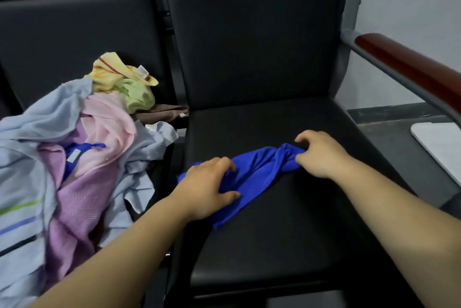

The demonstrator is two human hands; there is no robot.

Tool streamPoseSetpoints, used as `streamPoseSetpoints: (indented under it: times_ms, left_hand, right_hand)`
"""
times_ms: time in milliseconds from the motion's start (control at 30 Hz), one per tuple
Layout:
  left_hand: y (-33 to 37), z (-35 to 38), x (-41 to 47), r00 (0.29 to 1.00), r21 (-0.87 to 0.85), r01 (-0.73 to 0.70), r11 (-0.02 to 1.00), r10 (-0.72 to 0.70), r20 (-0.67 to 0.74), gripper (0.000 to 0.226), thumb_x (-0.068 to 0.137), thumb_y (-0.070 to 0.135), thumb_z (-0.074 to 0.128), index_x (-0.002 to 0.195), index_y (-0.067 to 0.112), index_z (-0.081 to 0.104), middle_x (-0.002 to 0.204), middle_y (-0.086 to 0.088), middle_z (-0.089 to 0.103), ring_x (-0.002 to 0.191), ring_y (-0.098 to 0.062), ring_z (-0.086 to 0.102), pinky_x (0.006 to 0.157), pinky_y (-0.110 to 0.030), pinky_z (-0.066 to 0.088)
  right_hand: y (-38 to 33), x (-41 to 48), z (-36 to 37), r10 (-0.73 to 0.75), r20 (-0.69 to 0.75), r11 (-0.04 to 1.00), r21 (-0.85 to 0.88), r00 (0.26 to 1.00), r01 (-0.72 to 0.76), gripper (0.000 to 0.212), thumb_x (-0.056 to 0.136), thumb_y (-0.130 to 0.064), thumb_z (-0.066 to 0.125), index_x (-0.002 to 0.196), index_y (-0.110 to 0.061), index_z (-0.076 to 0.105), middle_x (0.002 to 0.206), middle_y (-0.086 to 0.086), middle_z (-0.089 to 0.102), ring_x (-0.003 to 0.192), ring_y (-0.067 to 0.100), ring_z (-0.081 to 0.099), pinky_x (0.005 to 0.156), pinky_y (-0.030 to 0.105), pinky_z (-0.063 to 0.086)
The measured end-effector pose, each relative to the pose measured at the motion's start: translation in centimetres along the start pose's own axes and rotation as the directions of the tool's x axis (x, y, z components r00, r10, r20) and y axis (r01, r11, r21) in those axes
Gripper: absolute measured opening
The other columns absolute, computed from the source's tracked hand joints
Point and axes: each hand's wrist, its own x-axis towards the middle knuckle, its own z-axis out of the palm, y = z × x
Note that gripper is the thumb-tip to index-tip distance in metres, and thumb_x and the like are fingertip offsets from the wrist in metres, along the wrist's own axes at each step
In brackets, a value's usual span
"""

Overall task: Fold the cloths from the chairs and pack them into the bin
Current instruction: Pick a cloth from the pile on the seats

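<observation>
Blue cloth (259, 170) — bunched, twisted — gripped at both ends by hands.

both bare forearms reached forward, the left one angling in from the lower left of the view and the right one from the lower right. the left hand (208, 186) lay palm down, its fingers and thumb curled into one end of the blue cloth (259, 170). the right hand (321, 154), knuckles up too, had its fingers bent and pinched the other end, apart from the left hand.
</observation>
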Motion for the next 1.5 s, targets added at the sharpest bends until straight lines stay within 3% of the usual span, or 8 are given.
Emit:
streamPoseSetpoints:
  times_ms: [300, 467, 600, 700, 767, 967, 1200, 1500]
  left_hand:
    - [-0.1, 0.5, 0.8, 0.956, -0.274, 0.125, 0.954, -0.189, -0.223, 0.029, 0.083, 0.009, 0.062, 0.096, 0.028, 0.045, 0.102, 0.011, 0.066, 0.095, -0.014, 0.065, 0.083, -0.037, 0.051]
    - [-0.9, 0.0, 0.8, 0.95, -0.251, 0.047, 0.967, -0.121, -0.289, 0.041, 0.075, -0.007, 0.057, 0.076, 0.034, 0.055, 0.101, 0.009, 0.06, 0.097, -0.016, 0.059, 0.091, -0.041, 0.05]
    - [-1.0, -0.4, 0.8, 0.93, 0.008, -0.01, 1.0, 0.012, -0.367, 0.039, 0.079, -0.003, 0.056, 0.082, 0.033, 0.072, 0.096, 0.008, 0.054, 0.094, -0.021, 0.052, 0.086, -0.043, 0.049]
    - [1.1, -1.8, 0.2, 0.962, -0.451, -0.02, 0.892, -0.106, -0.252, 0.019, 0.085, 0.018, 0.061, 0.084, 0.034, 0.071, 0.089, 0.009, 0.067, 0.087, -0.011, 0.062, 0.084, -0.031, 0.049]
    - [2.8, -2.1, -0.6, 0.989, -0.656, -0.021, 0.755, -0.079, -0.122, 0.015, 0.082, 0.034, 0.07, 0.097, 0.029, 0.068, 0.094, 0.008, 0.07, 0.089, -0.006, 0.064, 0.083, -0.026, 0.05]
    - [2.7, -0.7, -1.0, 0.995, -0.32, 0.076, 0.944, -0.092, -0.032, 0.017, 0.086, 0.027, 0.074, 0.098, 0.021, 0.064, 0.091, 0.008, 0.069, 0.086, -0.008, 0.064, 0.084, -0.034, 0.052]
    - [2.7, -2.7, -0.3, 0.966, -0.951, 0.115, 0.287, -0.255, 0.04, 0.014, 0.094, 0.013, 0.064, 0.082, 0.017, 0.068, 0.081, -0.007, 0.066, 0.075, -0.014, 0.06, 0.072, -0.027, 0.049]
    - [4.3, -3.4, -1.1, 0.979, -0.911, 0.102, 0.4, -0.202, 0.021, 0.029, 0.101, 0.014, 0.059, 0.075, 0.022, 0.071, 0.08, -0.005, 0.068, 0.077, -0.014, 0.059, 0.074, -0.029, 0.049]
  right_hand:
    - [-3.4, -2.8, 3.3, -0.56, 0.338, 0.791, -0.053, 0.757, 0.609, 0.018, 0.091, -0.035, 0.074, 0.109, -0.033, 0.072, 0.115, -0.013, 0.053, 0.097, 0.004, 0.054, 0.09, 0.023, 0.044]
    - [-3.5, -2.5, 2.9, -0.528, 0.294, 0.82, -0.066, 0.797, 0.568, 0.015, 0.096, -0.033, 0.067, 0.082, -0.031, 0.064, 0.099, -0.012, 0.062, 0.097, 0.01, 0.057, 0.099, 0.028, 0.042]
    - [-4.0, -2.7, 1.6, -0.442, 0.197, 0.895, 0.155, 0.875, 0.417, 0.014, 0.098, -0.029, 0.063, 0.087, -0.022, 0.065, 0.074, -0.014, 0.067, 0.068, 0.003, 0.058, 0.07, 0.031, 0.048]
    - [-4.7, -2.7, 0.8, -0.349, 0.11, 0.891, 0.346, 0.931, 0.293, 0.016, 0.099, -0.024, 0.062, 0.084, -0.02, 0.064, 0.056, -0.013, 0.057, 0.054, 0.004, 0.046, 0.059, 0.03, 0.038]
    - [-5.2, -3.0, 0.7, -0.271, 0.099, 0.877, 0.435, 0.957, 0.204, 0.017, 0.098, -0.023, 0.063, 0.082, -0.019, 0.067, 0.064, -0.01, 0.06, 0.065, 0.01, 0.051, 0.063, 0.031, 0.039]
    - [-6.6, -4.4, 0.7, -0.172, 0.354, 0.497, 0.837, 0.919, -0.23, 0.018, 0.1, -0.01, 0.063, 0.084, -0.013, 0.07, 0.075, 0.009, 0.069, 0.073, 0.023, 0.065, 0.074, 0.04, 0.055]
    - [-4.6, -4.0, -0.4, -0.218, 0.372, 0.771, 0.632, 0.903, -0.074, 0.011, 0.095, -0.024, 0.074, 0.104, -0.018, 0.077, 0.097, 0.011, 0.079, 0.083, 0.022, 0.071, 0.075, 0.037, 0.055]
    - [-5.8, -5.2, -1.1, -0.371, 0.539, 0.545, 0.786, 0.756, -0.292, 0.046, 0.082, -0.024, 0.072, 0.125, -0.008, 0.071, 0.118, 0.012, 0.076, 0.109, 0.023, 0.074, 0.084, 0.032, 0.062]
